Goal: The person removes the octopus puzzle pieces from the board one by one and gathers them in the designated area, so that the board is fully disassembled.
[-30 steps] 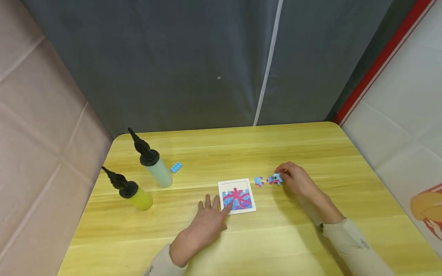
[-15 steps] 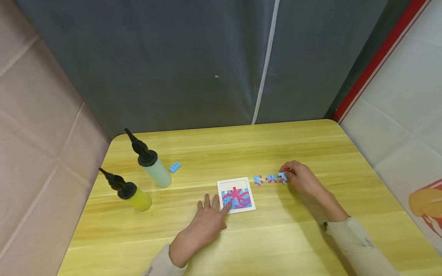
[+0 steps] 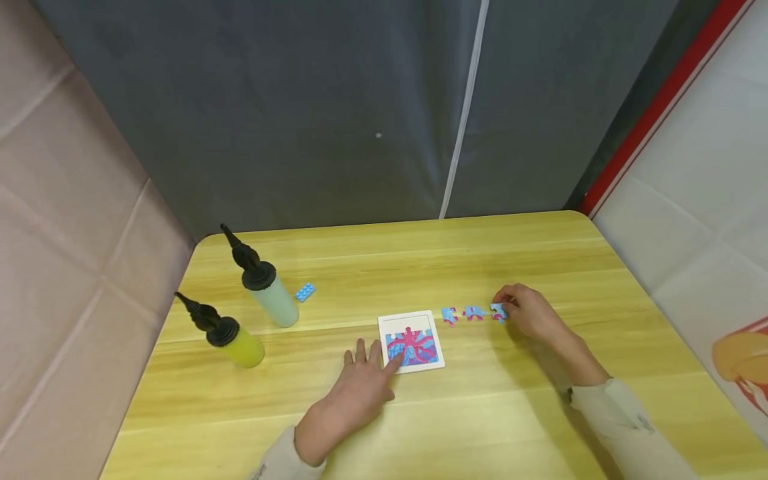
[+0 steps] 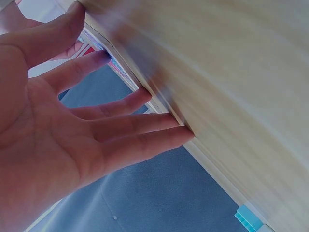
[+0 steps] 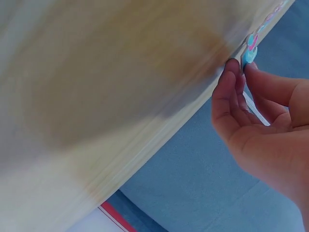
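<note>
A white-framed jigsaw puzzle [image 3: 411,341] with a pink octopus on blue lies mid-table, its upper strip bare of pieces. My left hand [image 3: 355,393] lies spread beside it, the index fingertip touching the picture; the left wrist view shows the fingers [image 4: 140,145] straight. To the right of the frame, two loose blue-and-pink pieces, a left puzzle piece [image 3: 449,316] and a middle puzzle piece [image 3: 474,313], lie in a row. At the row's right end my right hand [image 3: 531,315] pinches a third puzzle piece [image 3: 498,312] between thumb and fingers, close to the tabletop.
On the left of the wooden table [image 3: 456,420] stand a pale green pump bottle [image 3: 277,301] and a yellow pump bottle [image 3: 243,347], both with black tops. A blue toy brick [image 3: 305,292] lies by the green one. A grey curtain [image 3: 300,120] hangs behind.
My right hand has moved a little right with its puzzle piece, away from the middle piece it overlapped before, so the pieces now stand apart. The left hand has stayed in place.
</note>
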Tool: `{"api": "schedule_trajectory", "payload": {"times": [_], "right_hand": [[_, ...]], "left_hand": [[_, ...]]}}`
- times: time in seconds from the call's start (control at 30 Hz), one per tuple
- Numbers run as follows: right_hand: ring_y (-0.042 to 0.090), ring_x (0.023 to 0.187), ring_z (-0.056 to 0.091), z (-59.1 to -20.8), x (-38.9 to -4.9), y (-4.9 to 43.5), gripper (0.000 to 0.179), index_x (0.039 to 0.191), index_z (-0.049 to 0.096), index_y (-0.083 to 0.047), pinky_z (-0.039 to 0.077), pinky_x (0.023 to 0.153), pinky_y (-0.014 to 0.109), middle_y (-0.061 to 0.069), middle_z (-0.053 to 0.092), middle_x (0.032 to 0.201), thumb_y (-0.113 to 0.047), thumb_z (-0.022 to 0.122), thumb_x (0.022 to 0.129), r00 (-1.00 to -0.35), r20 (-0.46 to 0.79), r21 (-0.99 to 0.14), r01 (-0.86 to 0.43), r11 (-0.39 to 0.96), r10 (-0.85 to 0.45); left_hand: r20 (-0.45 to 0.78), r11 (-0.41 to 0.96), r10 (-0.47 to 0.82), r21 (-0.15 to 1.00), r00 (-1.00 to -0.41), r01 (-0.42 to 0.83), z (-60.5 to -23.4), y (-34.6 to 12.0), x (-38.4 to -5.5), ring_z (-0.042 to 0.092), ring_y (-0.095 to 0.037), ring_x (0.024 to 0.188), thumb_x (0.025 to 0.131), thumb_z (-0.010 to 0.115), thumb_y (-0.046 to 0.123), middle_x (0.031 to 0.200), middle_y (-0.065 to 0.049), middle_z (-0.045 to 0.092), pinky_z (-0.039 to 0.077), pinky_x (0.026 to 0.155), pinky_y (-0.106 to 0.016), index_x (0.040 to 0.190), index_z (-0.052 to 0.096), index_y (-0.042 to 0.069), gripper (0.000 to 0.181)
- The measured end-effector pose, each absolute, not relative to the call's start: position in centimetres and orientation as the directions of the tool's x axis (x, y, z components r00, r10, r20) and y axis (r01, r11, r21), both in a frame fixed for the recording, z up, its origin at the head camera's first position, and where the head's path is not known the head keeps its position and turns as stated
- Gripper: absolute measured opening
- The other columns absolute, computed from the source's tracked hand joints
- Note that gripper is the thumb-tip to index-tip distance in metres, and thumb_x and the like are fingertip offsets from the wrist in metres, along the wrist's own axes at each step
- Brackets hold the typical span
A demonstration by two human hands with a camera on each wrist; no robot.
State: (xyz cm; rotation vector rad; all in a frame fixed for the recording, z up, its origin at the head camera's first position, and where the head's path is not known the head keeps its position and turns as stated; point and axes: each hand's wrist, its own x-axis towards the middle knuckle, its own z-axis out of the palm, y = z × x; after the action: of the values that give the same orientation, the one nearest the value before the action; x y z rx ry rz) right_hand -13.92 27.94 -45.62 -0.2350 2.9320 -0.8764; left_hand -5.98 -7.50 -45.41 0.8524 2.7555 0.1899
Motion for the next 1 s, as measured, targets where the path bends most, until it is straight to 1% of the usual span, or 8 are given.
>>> {"api": "schedule_trajectory", "payload": {"times": [0.17, 0.37, 0.5, 0.6, 0.8, 1.0], "right_hand": [[0.025, 0.087, 0.062, -45.9, -14.1, 28.0, 0.018, 0.104, 0.072, -0.001, 0.052, 0.076, 0.039, 0.016, 0.069, 0.1, 0.004, 0.055, 0.1, -0.985, -0.046, -0.543, -0.116, 0.831, -0.168], [0.027, 0.087, 0.063, -45.9, -14.2, 28.1, 0.017, 0.107, 0.071, 0.002, 0.053, 0.076, 0.04, 0.018, 0.066, 0.1, 0.004, 0.056, 0.099, -0.985, -0.038, -0.531, -0.121, 0.839, -0.166], [0.024, 0.085, 0.063, -45.8, -14.1, 27.6, 0.017, 0.109, 0.071, 0.002, 0.052, 0.072, 0.035, 0.018, 0.065, 0.101, 0.001, 0.056, 0.1, -0.985, -0.043, -0.552, -0.116, 0.826, -0.167], [0.022, 0.084, 0.063, -45.6, -14.1, 26.8, 0.018, 0.111, 0.07, 0.001, 0.052, 0.069, 0.031, 0.017, 0.065, 0.103, -0.001, 0.055, 0.102, -0.981, -0.053, -0.584, -0.123, 0.802, -0.189], [0.023, 0.09, 0.065, -45.4, -14.1, 24.6, 0.017, 0.112, 0.071, 0.0, 0.054, 0.074, 0.034, 0.014, 0.068, 0.106, -0.004, 0.058, 0.102, -0.974, -0.024, -0.602, -0.166, 0.781, -0.226], [0.02, 0.087, 0.065, -44.8, -14.2, 22.5, 0.015, 0.111, 0.07, -0.001, 0.054, 0.069, 0.028, 0.013, 0.068, 0.104, -0.004, 0.06, 0.101, -0.968, -0.018, -0.624, -0.185, 0.759, -0.251]], "left_hand": [[-0.205, 0.823, 0.566, 0.193, -0.798, 0.534, -45.6, -7.5, -5.9, 0.042, -0.063, 0.138, 0.095, 0.073, 0.032, 0.15, -0.03, 0.046, 0.047, 0.106, -0.069, 0.154, 0.05, 0.023, 0.064], [-0.196, 0.822, 0.567, 0.2, -0.8, 0.533, -45.5, -7.5, -5.9, 0.043, -0.063, 0.137, 0.094, 0.074, 0.031, 0.15, -0.031, 0.047, 0.047, 0.106, -0.068, 0.153, 0.052, 0.022, 0.063], [-0.178, 0.816, 0.575, 0.201, -0.798, 0.543, -45.5, -7.6, -5.9, 0.045, -0.063, 0.136, 0.094, 0.075, 0.03, 0.148, -0.032, 0.048, 0.048, 0.104, -0.069, 0.15, 0.054, 0.021, 0.061], [-0.166, 0.812, 0.579, 0.202, -0.799, 0.547, -45.5, -7.6, -5.9, 0.046, -0.064, 0.135, 0.093, 0.076, 0.03, 0.145, -0.032, 0.05, 0.048, 0.103, -0.069, 0.148, 0.055, 0.02, 0.059], [-0.151, 0.805, 0.584, 0.232, -0.798, 0.546, -45.5, -7.6, -5.9, 0.046, -0.066, 0.133, 0.092, 0.076, 0.028, 0.141, -0.033, 0.051, 0.047, 0.102, -0.072, 0.141, 0.057, 0.021, 0.053], [-0.125, 0.798, 0.592, 0.231, -0.796, 0.557, -45.5, -7.7, -5.8, 0.048, -0.066, 0.131, 0.091, 0.077, 0.026, 0.139, -0.034, 0.053, 0.048, 0.1, -0.072, 0.131, 0.058, 0.022, 0.045]]}}
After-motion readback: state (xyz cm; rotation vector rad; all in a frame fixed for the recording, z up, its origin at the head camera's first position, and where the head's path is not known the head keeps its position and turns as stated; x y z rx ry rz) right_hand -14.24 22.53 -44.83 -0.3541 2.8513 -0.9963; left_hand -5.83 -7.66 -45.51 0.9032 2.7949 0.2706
